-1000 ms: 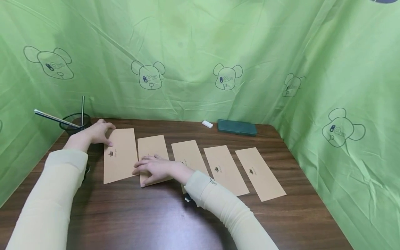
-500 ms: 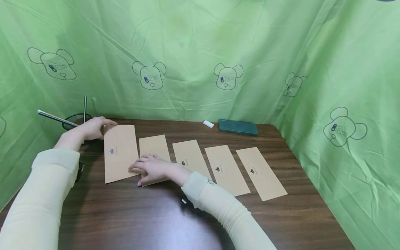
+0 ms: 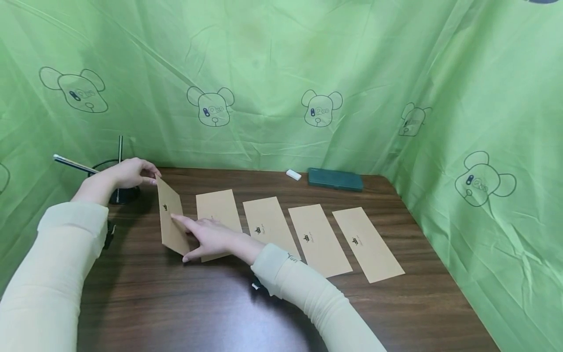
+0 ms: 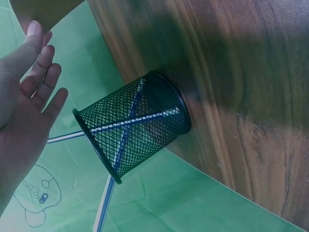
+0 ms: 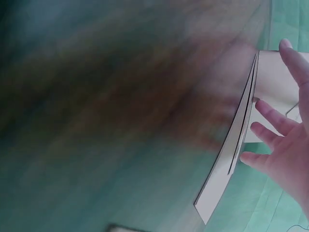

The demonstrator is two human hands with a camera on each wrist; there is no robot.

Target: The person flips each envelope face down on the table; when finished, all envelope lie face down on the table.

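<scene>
- Brown wood-grain desk (image 3: 264, 313) carries a row of four tan rectangular paper envelopes (image 3: 321, 239).
- Fifth tan rectangular paper envelope (image 3: 169, 231), crown-printed, leans upright near the desk's left edge.
- Left hand (image 3: 125, 173) pinches its upper edge.
- Right hand (image 3: 208, 237), fingers apart, touches its face.
- Black mesh cup (image 4: 149, 134): far left corner.

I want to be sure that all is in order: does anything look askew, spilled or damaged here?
Nothing looks spilled or damaged. Only the leftmost card is askew: it stands at an angle to the table, with the left hand pinching its far edge, while the other four cards lie flat in a row.
</scene>
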